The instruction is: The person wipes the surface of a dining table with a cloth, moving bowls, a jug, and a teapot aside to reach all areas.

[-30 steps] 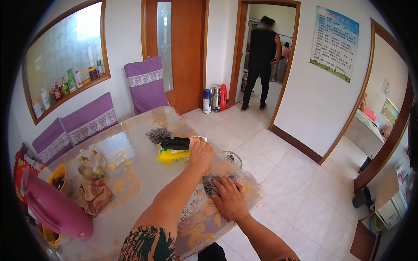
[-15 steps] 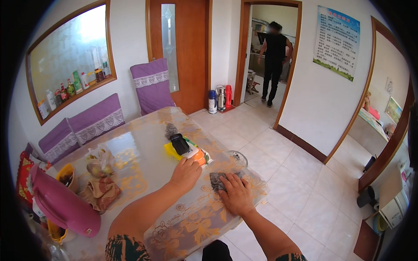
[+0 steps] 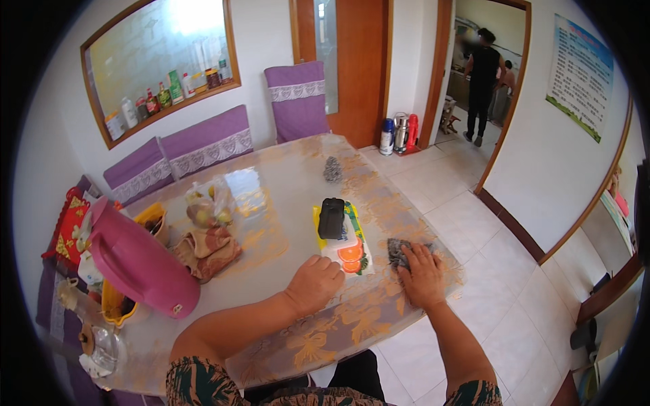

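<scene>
My right hand lies over a crumpled grey cloth, pressing it onto the tablecloth near the table's right edge; its fingers curve over it. With its fingers curled in, my left hand rests on the table just below a flat pack printed with orange slices in yellow, white and green. Nothing shows in that hand, though its palm side is hidden. On the upper part of the pack sits a black boxy object. A grey scouring pad is farther back.
To the left stand a pink jug, a brown folded cloth, a bag of fruit and yellow baskets. Purple-covered chairs line the far side. Flasks stand on the floor; a person is in the doorway.
My left hand has drawn back from the pack, which now lies straighter. My right hand stays on the grey cloth. The view has swung left, and the person in the doorway has turned.
</scene>
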